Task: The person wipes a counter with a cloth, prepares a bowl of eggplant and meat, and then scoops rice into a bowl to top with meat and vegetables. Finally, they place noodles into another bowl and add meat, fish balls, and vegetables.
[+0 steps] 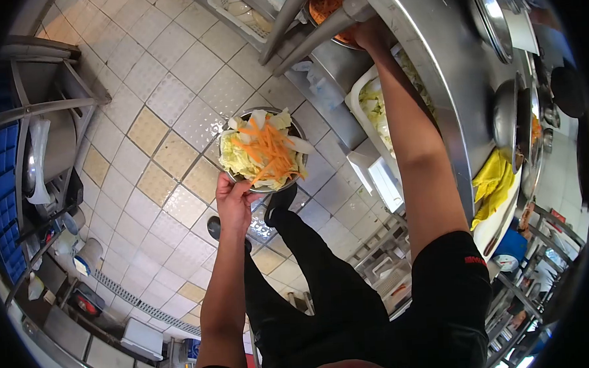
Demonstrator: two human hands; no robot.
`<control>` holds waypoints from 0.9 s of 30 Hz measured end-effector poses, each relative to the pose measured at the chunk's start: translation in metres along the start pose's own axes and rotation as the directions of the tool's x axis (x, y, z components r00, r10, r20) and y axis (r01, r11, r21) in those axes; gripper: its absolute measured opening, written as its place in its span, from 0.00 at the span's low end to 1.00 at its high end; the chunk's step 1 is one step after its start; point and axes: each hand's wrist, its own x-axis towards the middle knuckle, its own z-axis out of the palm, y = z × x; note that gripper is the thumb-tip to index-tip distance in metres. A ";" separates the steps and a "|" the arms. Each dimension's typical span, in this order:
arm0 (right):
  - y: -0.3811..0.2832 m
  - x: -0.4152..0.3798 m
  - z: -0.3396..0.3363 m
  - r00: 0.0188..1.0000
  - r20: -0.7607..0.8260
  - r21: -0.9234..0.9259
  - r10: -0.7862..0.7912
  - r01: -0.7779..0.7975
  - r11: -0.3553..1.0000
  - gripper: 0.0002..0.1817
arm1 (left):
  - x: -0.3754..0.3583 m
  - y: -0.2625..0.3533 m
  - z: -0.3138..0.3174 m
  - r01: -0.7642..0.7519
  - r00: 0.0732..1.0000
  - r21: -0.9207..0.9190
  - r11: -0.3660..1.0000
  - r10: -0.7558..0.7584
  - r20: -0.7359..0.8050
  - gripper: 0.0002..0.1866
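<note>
My left hand (pixel 233 201) is closed on the near rim of a round metal bowl (pixel 298 128), thumb on the rim, and holds it up above the floor. In the bowl lie pale cut cabbage leaves (pixel 237 150) with orange carrot strips (pixel 267 152) heaped on top. At the upper right my right hand (pixel 369 33) reaches under the counter, at the edge of a round container of shredded carrot (pixel 329 3). A metal rail and the counter edge cover much of that hand, so its fingers do not show.
A white tub (pixel 355 102) of cut cabbage sits below my right forearm. The steel counter (pixel 425 20) runs along the right, with metal pans (pixel 505 115) and a yellow cloth (pixel 495 185). A metal rack (pixel 60 95) stands at left on the tiled floor (pixel 172 97).
</note>
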 end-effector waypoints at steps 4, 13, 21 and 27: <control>0.001 0.006 -0.012 1.000 -0.014 0.093 -0.012 0.014 0.996 0.16 | -0.001 0.008 0.004 -0.017 1.000 0.019 1.000 0.017 -0.003 0.09; -0.005 0.011 0.019 0.998 -0.058 0.072 -0.010 0.014 0.997 0.13 | 0.003 -0.015 0.003 -0.035 0.999 -0.038 0.999 0.034 -0.023 0.11; 0.013 0.000 -0.003 0.988 -0.110 0.317 0.108 -0.068 0.946 0.11 | 0.003 -0.004 0.013 -0.044 0.999 0.038 0.998 0.045 -0.019 0.09; 0.013 -0.054 -0.026 0.900 -0.123 0.722 0.419 -0.209 0.660 0.09 | 0.000 0.010 0.038 -0.044 0.999 0.039 0.998 0.044 -0.017 0.09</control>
